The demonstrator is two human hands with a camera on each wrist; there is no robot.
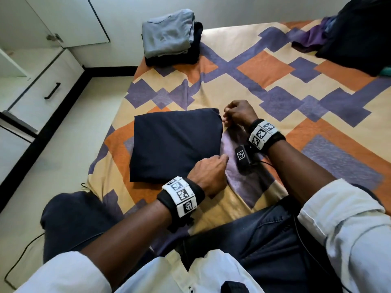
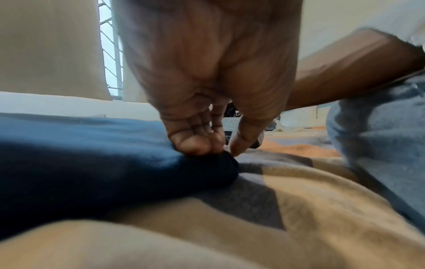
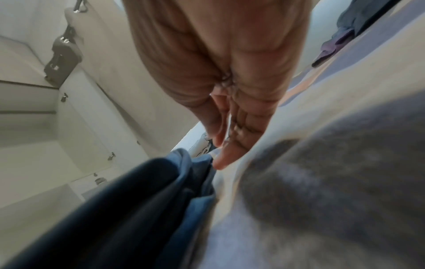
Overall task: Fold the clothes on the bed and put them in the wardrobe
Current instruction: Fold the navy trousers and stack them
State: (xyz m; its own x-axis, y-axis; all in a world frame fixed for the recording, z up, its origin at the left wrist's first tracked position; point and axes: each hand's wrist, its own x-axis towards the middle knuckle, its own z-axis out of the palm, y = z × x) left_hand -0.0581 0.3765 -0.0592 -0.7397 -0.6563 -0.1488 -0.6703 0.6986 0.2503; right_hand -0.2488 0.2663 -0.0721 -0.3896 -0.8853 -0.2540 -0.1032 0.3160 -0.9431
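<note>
A navy garment [image 1: 175, 144], folded into a flat square, lies on the patterned bedsheet [image 1: 275, 70] in front of me. My left hand [image 1: 213, 166] is at its near right corner; in the left wrist view the fingers [image 2: 195, 143] and thumb pinch that corner of the navy garment [image 2: 92, 163]. My right hand [image 1: 232, 114] is at the far right corner. In the right wrist view its fingertips [image 3: 220, 160] lie fairly straight beside the edge of the navy garment [image 3: 138, 200], with no cloth visible between thumb and fingers.
A stack of folded clothes [image 1: 169, 34], grey on top of dark ones, sits at the bed's far left corner. Unfolded dark and purple clothes [image 1: 349, 32] are heaped at the far right. A white wardrobe with a drawer [image 1: 42, 85] stands left. A small black device [image 1: 242, 157] lies between my hands.
</note>
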